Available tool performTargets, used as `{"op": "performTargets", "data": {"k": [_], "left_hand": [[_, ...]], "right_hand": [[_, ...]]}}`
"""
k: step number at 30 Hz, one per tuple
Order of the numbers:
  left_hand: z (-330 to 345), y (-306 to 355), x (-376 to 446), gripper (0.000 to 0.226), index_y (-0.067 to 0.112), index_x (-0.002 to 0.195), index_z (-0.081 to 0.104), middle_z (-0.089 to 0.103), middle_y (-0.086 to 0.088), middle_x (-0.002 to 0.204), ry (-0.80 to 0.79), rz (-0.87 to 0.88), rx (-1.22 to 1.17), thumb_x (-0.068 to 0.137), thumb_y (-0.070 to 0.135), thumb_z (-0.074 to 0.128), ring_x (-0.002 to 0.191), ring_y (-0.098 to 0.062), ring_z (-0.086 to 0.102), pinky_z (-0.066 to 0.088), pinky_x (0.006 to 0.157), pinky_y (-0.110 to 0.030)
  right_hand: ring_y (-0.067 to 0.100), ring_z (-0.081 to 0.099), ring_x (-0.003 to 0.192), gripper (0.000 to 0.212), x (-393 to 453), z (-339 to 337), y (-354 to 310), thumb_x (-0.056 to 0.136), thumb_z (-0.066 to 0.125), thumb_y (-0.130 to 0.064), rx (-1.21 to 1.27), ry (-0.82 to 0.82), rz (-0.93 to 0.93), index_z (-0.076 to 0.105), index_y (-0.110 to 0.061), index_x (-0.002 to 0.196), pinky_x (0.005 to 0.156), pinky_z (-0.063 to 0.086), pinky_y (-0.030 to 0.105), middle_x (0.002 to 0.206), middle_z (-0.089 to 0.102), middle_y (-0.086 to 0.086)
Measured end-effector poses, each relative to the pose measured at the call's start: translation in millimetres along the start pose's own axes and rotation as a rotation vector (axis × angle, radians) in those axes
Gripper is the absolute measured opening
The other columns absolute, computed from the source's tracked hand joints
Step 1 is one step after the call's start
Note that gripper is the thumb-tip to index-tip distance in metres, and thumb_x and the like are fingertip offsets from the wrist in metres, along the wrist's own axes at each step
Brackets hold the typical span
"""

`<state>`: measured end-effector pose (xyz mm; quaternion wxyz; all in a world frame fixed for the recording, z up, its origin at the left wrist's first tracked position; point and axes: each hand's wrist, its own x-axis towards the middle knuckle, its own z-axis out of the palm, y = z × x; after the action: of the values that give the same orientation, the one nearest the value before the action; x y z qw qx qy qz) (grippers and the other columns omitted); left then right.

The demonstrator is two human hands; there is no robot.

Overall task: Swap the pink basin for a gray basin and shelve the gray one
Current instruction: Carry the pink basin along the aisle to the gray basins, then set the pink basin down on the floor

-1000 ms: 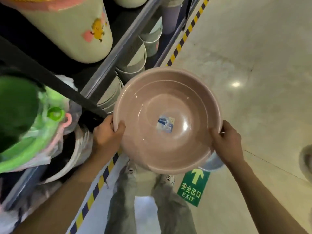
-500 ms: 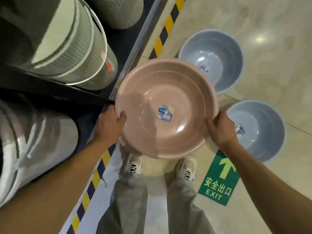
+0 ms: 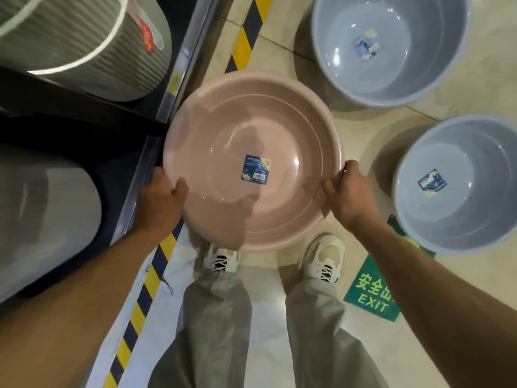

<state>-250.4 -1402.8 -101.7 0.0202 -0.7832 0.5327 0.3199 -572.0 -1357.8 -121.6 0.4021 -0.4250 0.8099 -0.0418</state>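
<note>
I hold the pink basin (image 3: 282, 130) level in front of me, above my shoes. A blue label is stuck in its bottom. My left hand (image 3: 161, 201) grips its left rim and my right hand (image 3: 351, 196) grips its right rim. Two gray basins stand on the floor to the right: one gray basin (image 3: 391, 49) farther away, the other gray basin (image 3: 458, 186) just right of my right hand. Each has a label inside. Neither hand touches them.
Dark shelving (image 3: 145, 169) runs along the left, holding ribbed gray bins (image 3: 81, 46) and a smooth gray container (image 3: 42, 219). Yellow-and-black hazard tape (image 3: 145, 284) marks the floor along the shelf. A green EXIT sticker (image 3: 372, 292) lies on the tiles by my right shoe.
The view has tilted down from the upper shelves to the floor. The pink basin has come lower, away from the shelf, and the two gray basins have come into view.
</note>
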Motion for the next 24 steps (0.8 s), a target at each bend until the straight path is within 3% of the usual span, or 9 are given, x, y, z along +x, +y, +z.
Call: {"op": "performTargets", "data": {"k": [4, 11, 13, 15, 18, 21, 24], "left_hand": [[13, -22, 14, 0.038, -0.008, 0.107, 0.052, 0.063, -0.033, 0.100, -0.029, -0.030, 0.052, 0.101, 0.030, 0.053, 0.091, -0.048, 0.061, 0.051, 0.074, -0.051], [41, -44, 21, 0.041, -0.002, 0.116, 0.055, 0.065, -0.027, 0.111, -0.061, -0.090, 0.067, 0.101, 0.036, 0.056, 0.098, -0.045, 0.062, 0.045, 0.072, -0.043], [47, -45, 23, 0.038, 0.000, 0.114, 0.057, 0.065, -0.024, 0.109, -0.095, -0.123, 0.080, 0.100, 0.035, 0.057, 0.096, -0.042, 0.061, 0.049, 0.076, -0.045], [53, -44, 25, 0.032, 0.001, 0.111, 0.059, 0.063, -0.018, 0.101, -0.118, -0.154, 0.074, 0.099, 0.031, 0.059, 0.084, -0.033, 0.056, 0.041, 0.065, -0.036], [51, -39, 25, 0.027, 0.002, 0.110, 0.060, 0.066, -0.018, 0.101, -0.129, -0.175, 0.077, 0.097, 0.025, 0.062, 0.084, -0.031, 0.055, 0.041, 0.066, -0.035], [34, -19, 16, 0.028, 0.001, 0.114, 0.058, 0.067, -0.024, 0.107, -0.033, -0.140, 0.100, 0.097, 0.023, 0.061, 0.089, -0.035, 0.060, 0.042, 0.070, -0.039], [14, 24, -3, 0.028, 0.008, 0.119, 0.056, 0.069, -0.016, 0.110, 0.065, -0.032, 0.078, 0.096, 0.023, 0.058, 0.099, -0.038, 0.063, 0.051, 0.080, -0.045]], "right_hand": [[0.020, 0.052, 0.065, 0.023, 5, 27, 0, 0.099, 0.055, -0.031, 0.013, 0.005, 0.021, 0.040, -0.014, 0.102, 0.054, 0.037, 0.032, 0.081, 0.055, 0.001], [0.028, 0.054, 0.085, 0.030, 13, 66, 10, 0.098, 0.054, -0.036, -0.158, 0.084, 0.076, 0.053, -0.011, 0.113, 0.067, 0.046, 0.040, 0.106, 0.053, 0.007], [0.030, 0.054, 0.088, 0.031, 16, 69, 12, 0.098, 0.052, -0.034, -0.153, 0.100, 0.114, 0.053, -0.009, 0.116, 0.067, 0.042, 0.041, 0.106, 0.048, 0.007], [0.032, 0.054, 0.089, 0.030, 17, 70, 13, 0.098, 0.049, -0.031, -0.132, 0.131, 0.137, 0.051, -0.010, 0.119, 0.067, 0.037, 0.039, 0.104, 0.047, 0.006], [0.033, 0.060, 0.100, 0.037, 10, 64, 10, 0.101, 0.046, -0.034, -0.098, 0.148, 0.152, 0.047, -0.015, 0.132, 0.070, 0.038, 0.038, 0.121, 0.056, 0.010], [0.031, 0.063, 0.106, 0.047, -5, 44, 16, 0.100, 0.052, -0.042, -0.059, 0.104, 0.157, 0.045, -0.017, 0.139, 0.075, 0.044, 0.035, 0.132, 0.057, 0.011], [0.031, 0.064, 0.103, 0.049, -29, 0, 29, 0.096, 0.059, -0.041, 0.029, 0.097, 0.198, 0.047, -0.015, 0.136, 0.082, 0.047, 0.038, 0.130, 0.060, 0.013]]}}
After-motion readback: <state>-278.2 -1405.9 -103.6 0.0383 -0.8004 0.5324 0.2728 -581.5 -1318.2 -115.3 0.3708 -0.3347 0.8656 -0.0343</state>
